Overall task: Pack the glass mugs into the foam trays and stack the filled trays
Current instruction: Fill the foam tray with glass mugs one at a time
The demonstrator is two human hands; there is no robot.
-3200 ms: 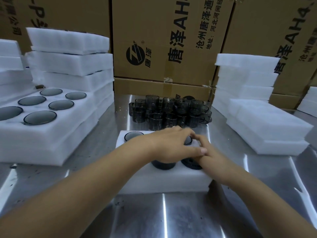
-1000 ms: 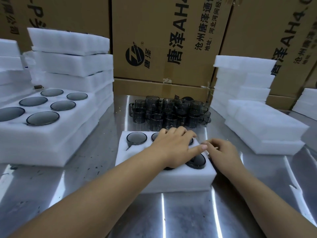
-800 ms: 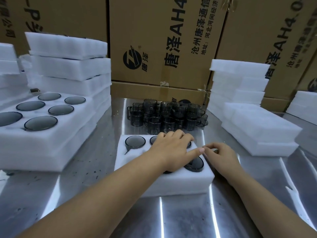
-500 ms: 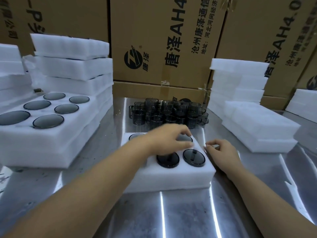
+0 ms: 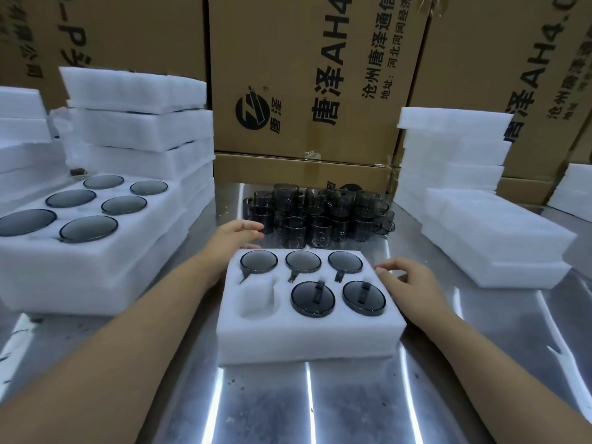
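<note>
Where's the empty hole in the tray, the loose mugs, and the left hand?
empty hole [image 5: 258,298]: head view, on its white foam floor.
loose mugs [image 5: 320,219]: head view, on a middle mug's glass wall.
left hand [image 5: 235,237]: head view, on the back of the hand.

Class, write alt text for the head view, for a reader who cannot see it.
A foam tray on a steel table holds five glass mugs; its near-left pocket is empty. The left hand stretches toward loose mugs behind the tray, the right hand lies at its right edge. Foam stacks and boxes stand around.
</note>
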